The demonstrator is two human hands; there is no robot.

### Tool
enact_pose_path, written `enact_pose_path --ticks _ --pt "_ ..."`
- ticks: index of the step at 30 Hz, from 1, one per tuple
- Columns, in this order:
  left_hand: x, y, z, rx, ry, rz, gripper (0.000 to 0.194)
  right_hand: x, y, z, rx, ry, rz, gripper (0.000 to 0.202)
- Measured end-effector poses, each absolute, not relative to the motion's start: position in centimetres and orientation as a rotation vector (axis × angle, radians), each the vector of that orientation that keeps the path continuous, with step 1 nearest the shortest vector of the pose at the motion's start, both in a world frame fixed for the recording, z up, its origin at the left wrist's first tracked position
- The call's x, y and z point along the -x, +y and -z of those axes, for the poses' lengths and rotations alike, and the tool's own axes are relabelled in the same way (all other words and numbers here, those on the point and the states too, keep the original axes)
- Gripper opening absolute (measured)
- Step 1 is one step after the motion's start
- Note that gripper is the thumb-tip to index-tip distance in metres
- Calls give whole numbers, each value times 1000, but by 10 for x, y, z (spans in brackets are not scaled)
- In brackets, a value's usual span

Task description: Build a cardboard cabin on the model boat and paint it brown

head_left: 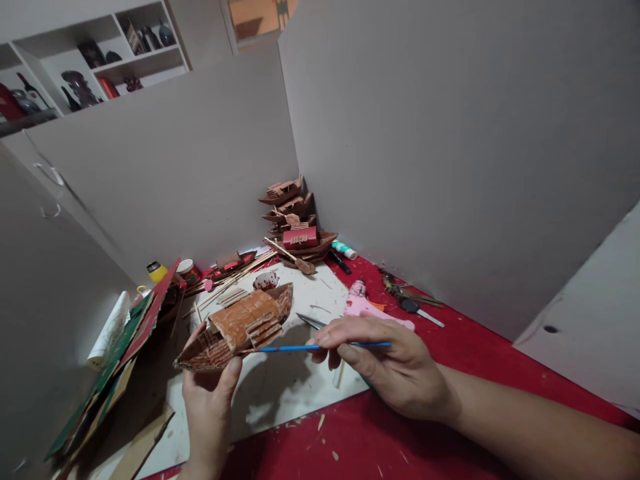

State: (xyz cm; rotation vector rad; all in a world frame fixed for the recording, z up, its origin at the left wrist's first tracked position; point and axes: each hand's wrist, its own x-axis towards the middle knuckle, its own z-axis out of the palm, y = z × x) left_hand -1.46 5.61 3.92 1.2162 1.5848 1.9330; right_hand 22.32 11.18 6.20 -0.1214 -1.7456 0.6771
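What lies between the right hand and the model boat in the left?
In the head view, a blue brush spans from the right hand to the model boat; a pointed metal tip shows beyond it, against the white board.

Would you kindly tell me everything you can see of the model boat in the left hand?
The model boat looks like painted cardboard, with a ridged deck, a curved brown roof and slatted flaps. The left hand holds it above a white board, its pointed end toward the lower left. A blue brush in the right hand reaches its near side; contact is unclear.
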Motion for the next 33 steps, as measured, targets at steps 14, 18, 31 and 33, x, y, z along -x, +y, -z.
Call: enact_pose_path --ticks 14,18,31,33 --pt "18 58 -34 -1065 1603 -1837 60 -222 111 -62 190 -1730 -680 22" --pt "18 57 -35 -1052 1639 -1848 60 -222 110 -64 168 -1791 -556 26" --pt "20 59 -30 -983 1642 -1890 59 -222 109 -60 -7 -2022 -253 36" --pt "21 58 -30 -981 1632 -1896 58 -222 109 -59 -35 -2053 -231 37"
